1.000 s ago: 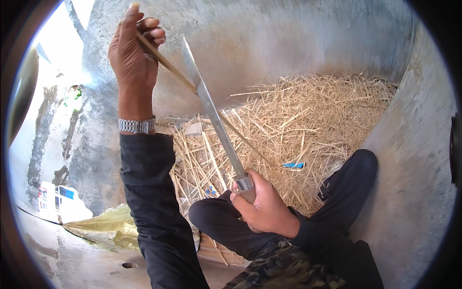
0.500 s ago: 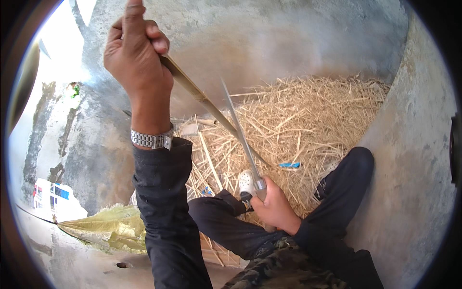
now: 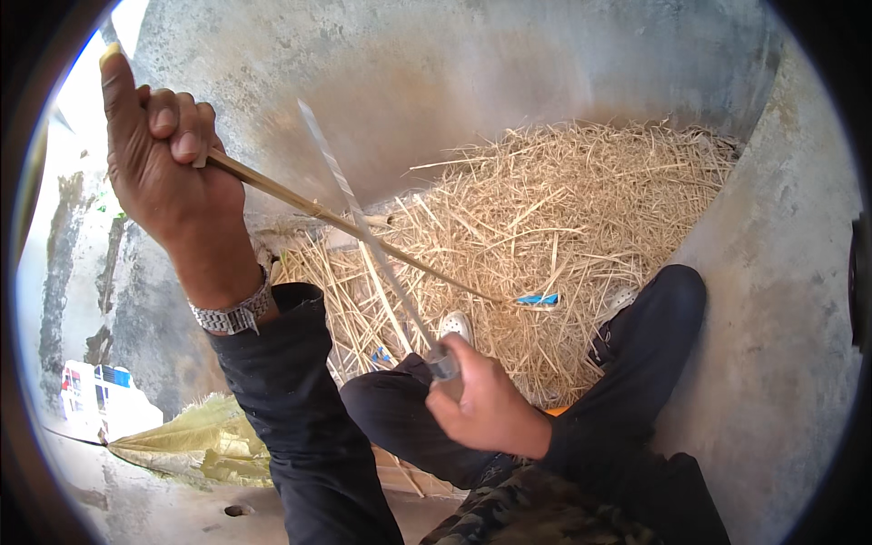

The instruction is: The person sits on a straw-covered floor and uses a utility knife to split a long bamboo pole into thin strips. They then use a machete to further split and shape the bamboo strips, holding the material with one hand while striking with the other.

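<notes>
My left hand [image 3: 173,168], raised at the upper left with a metal-band watch on its wrist, is closed round one end of a long, thin bamboo strip [image 3: 272,188]. From there the strip slopes down to the right over the pile of shavings. In my right hand [image 3: 490,400], low in the middle, is the handle of a long-bladed knife [image 3: 400,295]. Its narrow, pale blade points up and to the left and crosses the strip about midway; whether they touch I cannot tell.
A large heap of straw-coloured shavings [image 3: 581,209] lies against the grey wall [image 3: 472,73]. A blue scrap [image 3: 538,300] rests on it. My bent legs and a white clog [image 3: 456,324] are beside the heap. A yellow-green sack [image 3: 204,440] lies at the lower left.
My left hand has moved left and down with the bamboo strip. The knife has tilted further left, and my right hand has shifted slightly left.
</notes>
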